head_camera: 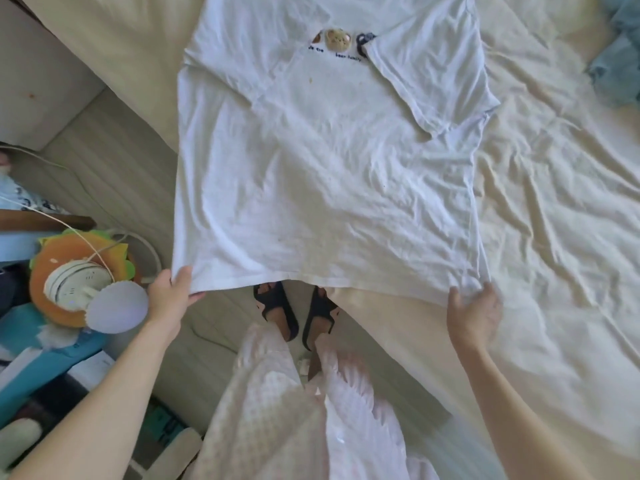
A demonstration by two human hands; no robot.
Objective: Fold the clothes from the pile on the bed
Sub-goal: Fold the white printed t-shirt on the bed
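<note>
While both hands grip the bottom hem of a white T-shirt (322,174), the left hand (173,296) sits at lower left of the frame, thumb on top of the cloth and fingers curled under the hem corner, and the right hand (474,313) sits at lower right, fingers bunching the opposite corner. Both bare forearms reach up from the bottom edge of the frame, spread wide apart, holding the hem taut between them. The shirt's long axis runs from the hem at the lower middle to the collar end at the top of the frame, front side up, with small bear patches (337,38) and a line of dark lettering across the chest. Its sleeves are folded inward over the body, the right-hand one lying as a slanted flap. The thin cotton is wrinkled. It lies on a bed (554,220) covered with a creased cream sheet, the hem overhanging the bed's edge. Blue clothes (620,53) lie at the upper right. Below the hem, dark sandals (298,313) stand on the floor.
</note>
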